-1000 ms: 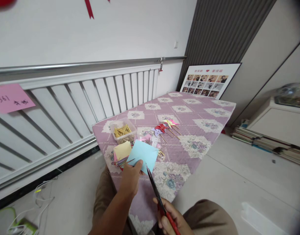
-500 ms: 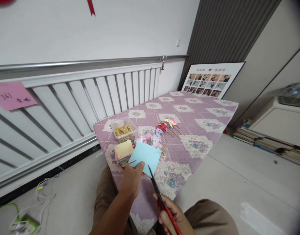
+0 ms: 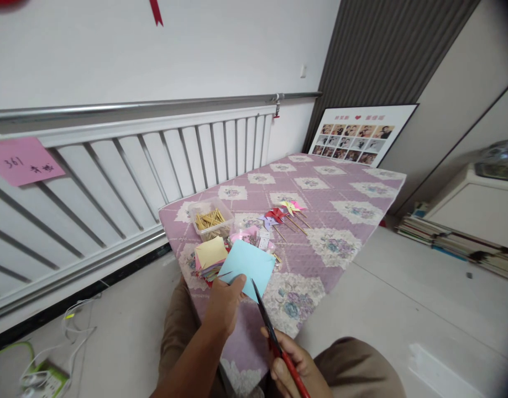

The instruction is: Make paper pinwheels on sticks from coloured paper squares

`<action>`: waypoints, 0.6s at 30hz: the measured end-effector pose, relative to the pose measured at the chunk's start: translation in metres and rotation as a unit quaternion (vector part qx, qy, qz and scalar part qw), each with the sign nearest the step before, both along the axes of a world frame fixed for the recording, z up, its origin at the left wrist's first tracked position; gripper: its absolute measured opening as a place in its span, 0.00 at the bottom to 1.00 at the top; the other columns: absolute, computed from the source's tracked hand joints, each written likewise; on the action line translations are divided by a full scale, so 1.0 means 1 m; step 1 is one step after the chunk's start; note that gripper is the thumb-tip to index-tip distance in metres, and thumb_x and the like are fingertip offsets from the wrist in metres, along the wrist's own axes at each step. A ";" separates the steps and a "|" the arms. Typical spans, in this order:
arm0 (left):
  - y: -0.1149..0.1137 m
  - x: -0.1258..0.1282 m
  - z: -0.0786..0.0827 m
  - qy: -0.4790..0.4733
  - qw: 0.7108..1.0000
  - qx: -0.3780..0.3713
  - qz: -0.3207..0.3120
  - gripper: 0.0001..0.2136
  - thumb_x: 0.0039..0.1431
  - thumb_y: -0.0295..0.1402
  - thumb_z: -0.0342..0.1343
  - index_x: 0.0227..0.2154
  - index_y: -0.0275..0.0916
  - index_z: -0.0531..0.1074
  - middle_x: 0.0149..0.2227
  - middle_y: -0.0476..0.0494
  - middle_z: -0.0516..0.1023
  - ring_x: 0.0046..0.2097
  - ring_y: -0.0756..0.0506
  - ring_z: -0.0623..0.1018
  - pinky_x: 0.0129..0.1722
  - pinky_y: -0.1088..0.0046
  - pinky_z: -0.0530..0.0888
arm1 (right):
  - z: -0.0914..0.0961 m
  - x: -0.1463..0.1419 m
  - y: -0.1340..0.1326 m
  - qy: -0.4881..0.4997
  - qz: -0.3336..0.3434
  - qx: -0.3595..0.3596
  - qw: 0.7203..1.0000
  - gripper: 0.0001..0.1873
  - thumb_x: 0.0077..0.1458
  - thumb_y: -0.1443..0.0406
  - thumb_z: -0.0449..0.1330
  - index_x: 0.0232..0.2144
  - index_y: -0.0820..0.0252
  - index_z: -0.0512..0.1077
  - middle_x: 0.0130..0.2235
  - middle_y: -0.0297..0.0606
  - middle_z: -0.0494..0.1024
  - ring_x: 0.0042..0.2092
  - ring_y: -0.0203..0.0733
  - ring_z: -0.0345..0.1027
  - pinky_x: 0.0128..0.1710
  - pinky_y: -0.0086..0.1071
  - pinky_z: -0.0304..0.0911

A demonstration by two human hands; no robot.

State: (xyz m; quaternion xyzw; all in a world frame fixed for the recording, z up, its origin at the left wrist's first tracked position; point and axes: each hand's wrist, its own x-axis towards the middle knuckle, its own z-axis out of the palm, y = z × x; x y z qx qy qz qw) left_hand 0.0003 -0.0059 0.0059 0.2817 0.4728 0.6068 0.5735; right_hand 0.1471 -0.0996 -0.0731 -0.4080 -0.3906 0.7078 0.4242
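Observation:
My left hand [image 3: 225, 301] pinches the near edge of a square of light blue paper [image 3: 247, 261], thumb on top. A slit shows at the paper's left corner. In my right hand [image 3: 295, 365] are scissors [image 3: 270, 326] with red handles and dark blades. The blades point up and away from me, their tip at the paper's near right edge. Just left of the blue sheet lies a stack of coloured paper squares [image 3: 212, 252], a yellow one on top. Several paper pinwheels on sticks, among them a red pinwheel [image 3: 276, 215], lie farther back.
A clear plastic box [image 3: 226, 225] of small wooden sticks [image 3: 210, 219] stands behind the paper stack. A patterned tablecloth [image 3: 295, 182] covers the table. The white radiator [image 3: 187, 155] runs along its left side, and a photo board [image 3: 364, 132] leans at the far end.
Almost nothing differs. The view has shifted slightly, while the blue paper, the scissors and both hands keep nearly the same positions relative to one another.

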 end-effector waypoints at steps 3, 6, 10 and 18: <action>0.001 -0.001 -0.006 0.018 1.000 -0.003 -0.001 0.09 0.44 0.37 0.62 0.20 0.41 0.67 0.23 0.45 0.74 0.31 0.44 0.75 0.28 0.72 0.70 | 0.001 0.000 -0.002 0.029 -0.021 -0.043 0.998 0.31 0.42 0.47 0.68 0.47 0.52 0.73 0.18 0.22 0.58 0.17 0.25 0.45 0.17 0.20 0.42; 0.001 -0.001 -0.010 0.027 1.000 -0.007 -0.001 0.10 0.44 0.38 0.62 0.20 0.42 0.67 0.21 0.46 0.73 0.30 0.43 0.75 0.28 0.71 0.70 | 0.001 0.000 -0.001 0.027 -0.032 -0.040 0.998 0.33 0.42 0.47 0.68 0.48 0.54 0.73 0.19 0.24 0.61 0.18 0.25 0.47 0.17 0.20 0.45; 0.002 -0.002 -0.015 0.048 0.999 -0.018 0.012 0.10 0.44 0.38 0.63 0.20 0.42 0.67 0.20 0.47 0.72 0.30 0.43 0.75 0.29 0.71 0.69 | -0.010 0.002 0.002 0.006 0.020 -0.007 1.000 0.34 0.45 0.47 0.66 0.52 0.56 0.70 0.16 0.21 0.56 0.16 0.24 0.43 0.15 0.20 0.42; 0.002 -0.002 -0.017 0.053 0.998 -0.024 0.021 0.08 0.44 0.36 0.62 0.20 0.41 0.68 0.19 0.48 0.72 0.30 0.44 0.75 0.30 0.71 0.69 | -0.015 0.007 0.004 -0.019 0.041 0.007 0.999 0.36 0.48 0.46 0.63 0.54 0.58 0.68 0.17 0.20 0.52 0.17 0.25 0.41 0.15 0.21 0.40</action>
